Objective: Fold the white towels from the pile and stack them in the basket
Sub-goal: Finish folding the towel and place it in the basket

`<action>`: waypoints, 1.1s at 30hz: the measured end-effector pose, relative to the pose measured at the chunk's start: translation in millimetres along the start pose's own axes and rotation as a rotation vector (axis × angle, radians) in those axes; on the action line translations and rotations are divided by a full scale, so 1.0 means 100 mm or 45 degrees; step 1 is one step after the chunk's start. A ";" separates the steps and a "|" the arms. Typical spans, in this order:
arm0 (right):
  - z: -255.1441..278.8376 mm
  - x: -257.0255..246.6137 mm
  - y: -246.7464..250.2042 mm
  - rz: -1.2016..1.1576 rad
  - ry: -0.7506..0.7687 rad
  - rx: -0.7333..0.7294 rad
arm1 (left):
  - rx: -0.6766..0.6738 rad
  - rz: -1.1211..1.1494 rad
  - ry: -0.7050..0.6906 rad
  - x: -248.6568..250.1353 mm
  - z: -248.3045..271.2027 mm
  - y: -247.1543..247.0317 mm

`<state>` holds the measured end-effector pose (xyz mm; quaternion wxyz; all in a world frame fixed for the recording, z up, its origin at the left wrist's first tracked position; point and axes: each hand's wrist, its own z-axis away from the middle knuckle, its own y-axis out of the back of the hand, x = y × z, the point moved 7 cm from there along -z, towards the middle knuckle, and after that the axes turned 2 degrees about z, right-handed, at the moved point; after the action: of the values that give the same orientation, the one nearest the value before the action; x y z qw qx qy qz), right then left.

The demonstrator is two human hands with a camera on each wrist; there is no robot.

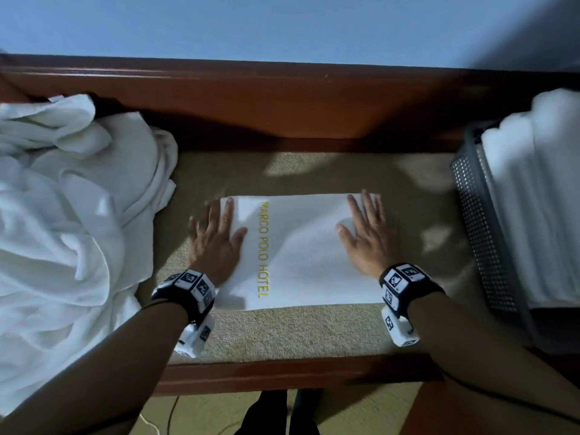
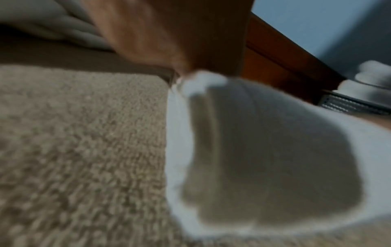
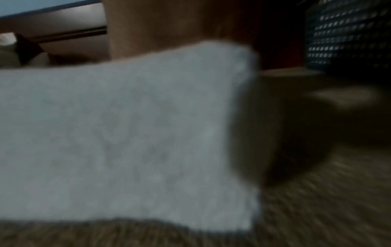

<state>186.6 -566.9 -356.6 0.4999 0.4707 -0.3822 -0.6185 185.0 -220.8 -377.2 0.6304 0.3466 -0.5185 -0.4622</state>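
Pile (image 1: pixel 62 215) left, basket (image 1: pixel 480 227) right — folded towel (image 1: pixel 301 252) between, on the mat (image 1: pixel 282 334).

This looks like a hotel room. A white towel (image 1: pixel 301 249) carries the yellow words "MARCO POLO HOTEL", it lies on a carpeted bench (image 1: pixel 282 334) with dark wooden frame (image 1: pixel 282 98), under a plain blue wall (image 1: pixel 282 26).
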 end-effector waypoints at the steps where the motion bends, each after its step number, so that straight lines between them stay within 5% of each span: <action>1: 0.06 0.07 0.00 -0.065 -0.072 -0.018 | -0.013 0.015 -0.010 0.00 0.01 0.01; 8: 0.78 0.11 0.09 -0.666 -0.541 -0.093 | 0.040 0.396 0.120 0.06 0.47 0.10; 14: 0.77 0.37 -0.04 -1.081 -0.819 -0.248 | 0.102 0.237 0.118 0.37 0.68 0.31; 18: 0.78 0.09 0.68 -1.036 -0.495 -0.177 | -0.007 0.248 -0.043 0.76 0.60 0.65; 24: 1.13 -0.41 2.00 -0.744 0.049 0.009 | -0.081 0.679 -0.210 1.54 0.50 1.51; 29: 1.68 -0.74 2.82 -0.122 0.526 0.257 | -0.209 1.131 -0.389 2.06 0.69 2.15; 33: 2.19 -0.73 3.29 0.199 0.868 0.527 | -0.287 0.944 -0.586 2.53 1.21 2.50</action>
<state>64.5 -563.5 26.2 0.5380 0.7091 -0.3456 -0.2971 132.0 -370.6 -37.1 0.6554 -0.0450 -0.6808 -0.3238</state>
